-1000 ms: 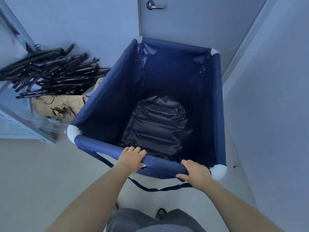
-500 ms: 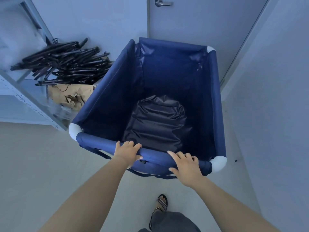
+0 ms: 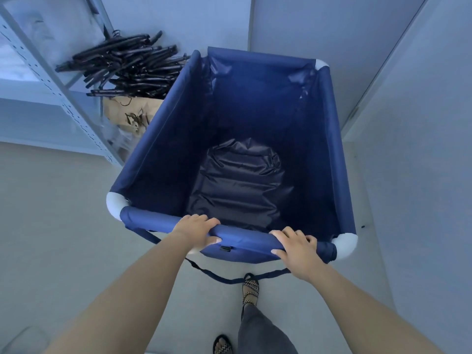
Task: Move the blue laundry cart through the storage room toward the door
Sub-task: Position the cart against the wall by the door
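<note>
Both hands grip the near top bar of the blue cart [image 3: 163,139]: the left hand [image 3: 195,229] is wrapped over it near the middle and the right hand [image 3: 296,247] is closed on it beside the white corner piece. Compared with a moment ago, the cart has rolled forward past the pile of black hangers [image 3: 127,65]. Its far edge now seems to stand just before the door [image 3: 319,29], though the handle is out of view, so the push looks almost finished.

Both arms reach forward, left hand [image 3: 196,229] and right hand [image 3: 296,247] curled in a closed grip.
</note>
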Demonstrator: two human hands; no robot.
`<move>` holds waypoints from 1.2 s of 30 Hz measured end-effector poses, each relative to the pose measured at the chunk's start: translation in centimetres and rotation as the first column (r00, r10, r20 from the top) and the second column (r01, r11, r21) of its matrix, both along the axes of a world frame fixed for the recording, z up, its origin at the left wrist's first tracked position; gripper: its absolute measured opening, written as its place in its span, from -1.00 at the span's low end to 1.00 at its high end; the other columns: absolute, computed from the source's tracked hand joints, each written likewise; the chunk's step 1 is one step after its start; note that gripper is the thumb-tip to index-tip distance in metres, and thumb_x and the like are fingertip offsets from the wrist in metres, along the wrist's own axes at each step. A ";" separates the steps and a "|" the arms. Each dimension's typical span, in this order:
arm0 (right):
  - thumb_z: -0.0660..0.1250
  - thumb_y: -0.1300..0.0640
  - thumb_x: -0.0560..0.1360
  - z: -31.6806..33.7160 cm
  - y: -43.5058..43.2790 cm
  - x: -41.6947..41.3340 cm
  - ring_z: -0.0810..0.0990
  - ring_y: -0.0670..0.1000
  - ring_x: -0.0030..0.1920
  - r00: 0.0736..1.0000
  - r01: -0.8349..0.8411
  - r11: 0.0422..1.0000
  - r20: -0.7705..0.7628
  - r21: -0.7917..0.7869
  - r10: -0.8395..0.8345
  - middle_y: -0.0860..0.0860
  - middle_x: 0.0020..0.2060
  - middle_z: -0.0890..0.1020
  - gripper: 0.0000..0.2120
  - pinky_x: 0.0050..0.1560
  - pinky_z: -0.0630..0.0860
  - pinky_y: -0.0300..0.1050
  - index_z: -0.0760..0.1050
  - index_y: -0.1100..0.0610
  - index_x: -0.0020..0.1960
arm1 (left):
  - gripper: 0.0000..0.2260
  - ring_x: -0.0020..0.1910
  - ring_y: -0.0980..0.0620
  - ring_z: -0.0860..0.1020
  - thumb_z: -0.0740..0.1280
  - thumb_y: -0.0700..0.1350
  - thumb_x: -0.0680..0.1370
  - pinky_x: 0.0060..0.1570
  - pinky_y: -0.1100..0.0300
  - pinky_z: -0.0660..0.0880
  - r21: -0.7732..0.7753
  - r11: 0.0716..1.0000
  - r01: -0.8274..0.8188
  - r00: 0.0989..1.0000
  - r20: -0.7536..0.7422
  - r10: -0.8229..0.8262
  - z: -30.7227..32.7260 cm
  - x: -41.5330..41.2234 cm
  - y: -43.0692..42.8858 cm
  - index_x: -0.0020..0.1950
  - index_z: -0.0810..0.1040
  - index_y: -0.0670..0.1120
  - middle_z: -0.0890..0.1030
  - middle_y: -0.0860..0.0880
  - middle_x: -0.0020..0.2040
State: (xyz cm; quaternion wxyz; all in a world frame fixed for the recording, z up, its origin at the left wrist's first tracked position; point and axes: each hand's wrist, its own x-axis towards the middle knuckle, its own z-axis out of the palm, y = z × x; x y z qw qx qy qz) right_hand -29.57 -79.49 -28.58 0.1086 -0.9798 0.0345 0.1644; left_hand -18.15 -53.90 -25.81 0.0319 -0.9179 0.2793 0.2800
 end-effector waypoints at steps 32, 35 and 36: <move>0.25 -0.19 0.47 1.8 -9.9 11.3 0.41 0.09 0.13 0.922 -0.336 0.935 -0.162 0.113 0.351 -0.05 0.05 0.46 -0.67 0.20 0.23 0.09 0.31 -0.14 0.19 | -0.55 0.34 -0.03 0.33 0.07 0.24 0.57 0.45 -0.04 0.10 0.032 0.790 -0.612 0.777 0.207 0.594 -1.3 -5.5 -4.3 0.42 0.19 0.12 0.40 0.01 0.28; 0.22 -0.35 0.40 2.1 -9.5 12.9 0.39 0.12 0.11 0.869 -0.433 0.901 -0.256 0.024 0.424 0.00 0.01 0.42 -0.55 0.18 0.28 0.20 0.28 -0.11 0.13 | -0.56 0.32 -0.04 0.34 0.08 0.23 0.57 0.45 -0.05 0.09 0.023 0.762 -0.647 0.749 0.203 0.631 -1.5 -5.9 -5.3 0.42 0.19 0.14 0.40 0.00 0.25; 0.19 -0.39 0.38 2.0 -9.6 13.1 0.39 0.13 0.11 0.862 -0.449 0.894 -0.262 0.006 0.434 0.00 0.00 0.41 -0.52 0.18 0.28 0.22 0.28 -0.11 0.14 | -0.56 0.31 -0.04 0.34 0.08 0.23 0.57 0.45 -0.06 0.08 0.018 0.750 -0.662 0.738 0.196 0.646 -1.6 -6.1 -5.6 0.41 0.19 0.14 0.40 0.00 0.25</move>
